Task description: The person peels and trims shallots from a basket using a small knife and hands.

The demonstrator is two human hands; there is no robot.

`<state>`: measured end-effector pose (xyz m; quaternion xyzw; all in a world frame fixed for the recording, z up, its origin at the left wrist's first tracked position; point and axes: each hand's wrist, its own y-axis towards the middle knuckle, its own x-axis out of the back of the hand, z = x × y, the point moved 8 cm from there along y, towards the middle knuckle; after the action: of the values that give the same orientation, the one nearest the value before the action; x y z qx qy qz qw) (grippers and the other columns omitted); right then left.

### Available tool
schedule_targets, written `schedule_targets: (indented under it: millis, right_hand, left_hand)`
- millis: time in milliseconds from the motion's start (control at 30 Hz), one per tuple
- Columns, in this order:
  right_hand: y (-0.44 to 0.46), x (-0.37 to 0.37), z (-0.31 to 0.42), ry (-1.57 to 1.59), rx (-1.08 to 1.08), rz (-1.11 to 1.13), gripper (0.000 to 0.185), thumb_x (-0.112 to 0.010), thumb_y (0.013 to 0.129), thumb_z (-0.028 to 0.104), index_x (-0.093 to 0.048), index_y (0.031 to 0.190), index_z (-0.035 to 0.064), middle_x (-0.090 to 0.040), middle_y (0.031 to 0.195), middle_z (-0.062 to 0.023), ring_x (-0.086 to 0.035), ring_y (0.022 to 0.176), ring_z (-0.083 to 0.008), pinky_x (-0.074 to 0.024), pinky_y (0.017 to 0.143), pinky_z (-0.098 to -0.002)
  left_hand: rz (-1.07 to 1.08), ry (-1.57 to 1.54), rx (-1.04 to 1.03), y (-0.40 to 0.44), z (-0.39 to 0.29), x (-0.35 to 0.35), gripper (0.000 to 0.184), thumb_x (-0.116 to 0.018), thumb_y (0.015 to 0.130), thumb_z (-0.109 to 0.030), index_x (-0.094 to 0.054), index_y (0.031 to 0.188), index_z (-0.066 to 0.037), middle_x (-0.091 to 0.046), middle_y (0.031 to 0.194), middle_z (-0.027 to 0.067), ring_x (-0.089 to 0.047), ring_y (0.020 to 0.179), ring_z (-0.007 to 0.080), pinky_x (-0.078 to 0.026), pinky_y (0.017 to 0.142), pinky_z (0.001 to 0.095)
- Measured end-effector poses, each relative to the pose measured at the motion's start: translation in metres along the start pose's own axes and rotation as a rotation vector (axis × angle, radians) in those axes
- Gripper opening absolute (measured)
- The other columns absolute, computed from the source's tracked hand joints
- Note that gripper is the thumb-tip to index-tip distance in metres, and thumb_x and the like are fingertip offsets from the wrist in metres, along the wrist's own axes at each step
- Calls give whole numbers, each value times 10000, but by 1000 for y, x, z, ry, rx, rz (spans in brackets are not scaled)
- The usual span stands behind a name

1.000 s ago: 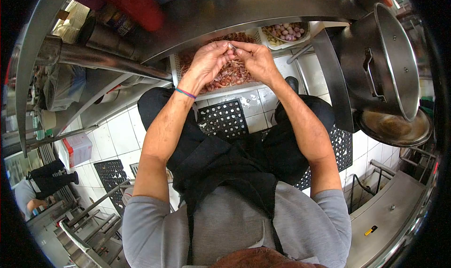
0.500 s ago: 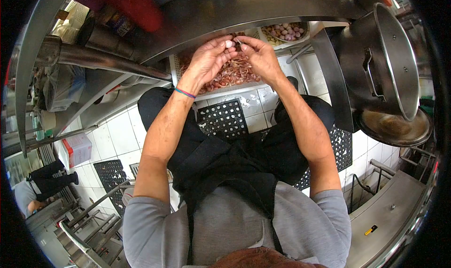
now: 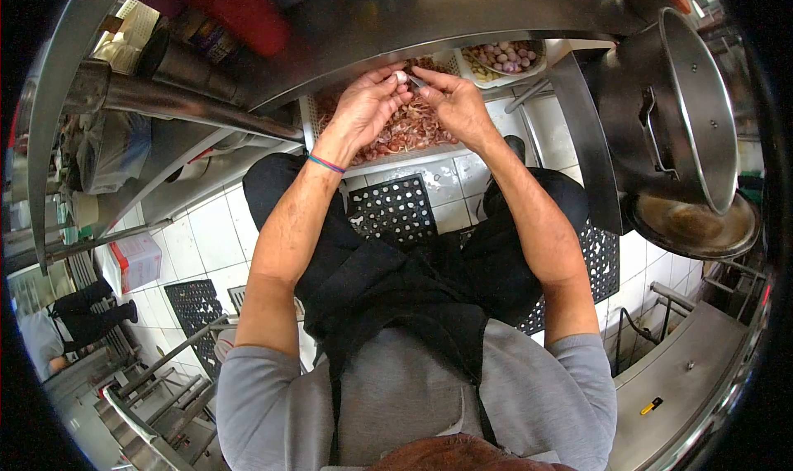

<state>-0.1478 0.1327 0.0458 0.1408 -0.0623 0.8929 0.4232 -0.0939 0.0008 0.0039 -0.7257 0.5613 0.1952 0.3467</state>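
Observation:
My left hand [image 3: 368, 107] pinches a small pale shallot [image 3: 401, 77] between thumb and fingertips. Close beside it, my right hand [image 3: 459, 109] is closed on a small knife [image 3: 417, 82]; only its short blade shows, pointing at the shallot, and I cannot tell whether it touches. Below both hands sits a white crate [image 3: 311, 122] filled with reddish-brown shallots and loose papery skins [image 3: 406, 130]. To the right of the crate, a white basket [image 3: 489, 82] holds pinkish-purple shallots [image 3: 510, 59] along with some yellowish pieces.
A steel shelf edge [image 3: 446, 43] runs just beyond my hands. On the right stand a large steel pot [image 3: 661, 116] and a round, browned lid or pan [image 3: 694, 223]. Black perforated mats [image 3: 388, 209] lie on white floor tiles. A person [image 3: 74, 326] is at the far left near a red-and-white box [image 3: 134, 262].
The knife blade has turned and shows more clearly beside the shallot. The shallot has shifted slightly in my left fingers. The person at the far left has moved a little.

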Motion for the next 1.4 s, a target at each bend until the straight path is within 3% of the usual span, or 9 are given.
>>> schedule_targets:
  millis: [133, 933, 1033, 1133, 1333, 1400]
  right_hand:
    - [-1, -1, 6, -1, -123, 36, 424, -611, 910, 118, -531, 1319, 39, -612, 796, -5, -514, 690, -64, -447, 617, -224]
    - [-1, -9, 2, 31, -77, 87, 319, -577, 931, 100, -583, 1244, 35, -610, 841, -8, -527, 752, -88, -457, 677, -249]
    - [4, -9, -11, 104, 40, -3, 323, -610, 898, 153, -628, 1213, 82, -613, 708, -33, -515, 626, -96, -446, 589, -284]
    - [2, -7, -7, 50, 6, -10, 315, -609, 900, 151, -641, 1209, 96, -617, 692, -35, -505, 625, -87, -444, 593, -286]
    - [2, -4, -1, 25, 122, -78, 296, -620, 894, 154, -659, 1184, 110, -699, 795, -100, -592, 723, -75, -479, 669, -250]
    - [3, -4, -1, 46, 100, -52, 265, -604, 911, 115, -661, 1165, 67, -706, 888, -78, -601, 748, -82, -489, 679, -240]
  left_hand:
    - [15, 14, 12, 1, 2, 2, 228, -477, 965, -42, -507, 1175, 43, -568, 1130, 135, -572, 987, 207, -508, 904, 329]
    - [46, 26, 21, -2, 6, -10, 267, -472, 982, -98, -518, 1181, 74, -599, 1081, 137, -600, 972, 219, -507, 901, 329]
    - [41, 16, 16, -2, 5, -10, 256, -478, 980, -95, -528, 1167, 73, -600, 1073, 136, -603, 961, 218, -515, 889, 325]
    - [47, -2, 23, -1, 5, -7, 253, -486, 976, -88, -526, 1163, 77, -601, 1058, 133, -606, 942, 213, -526, 871, 312]
    - [50, -50, 53, -1, 6, -6, 252, -495, 970, -76, -523, 1166, 82, -601, 1034, 126, -610, 911, 202, -539, 847, 290]
    - [69, -64, 65, -1, 7, -8, 253, -496, 969, -71, -522, 1170, 81, -602, 1034, 125, -610, 910, 201, -541, 844, 292]
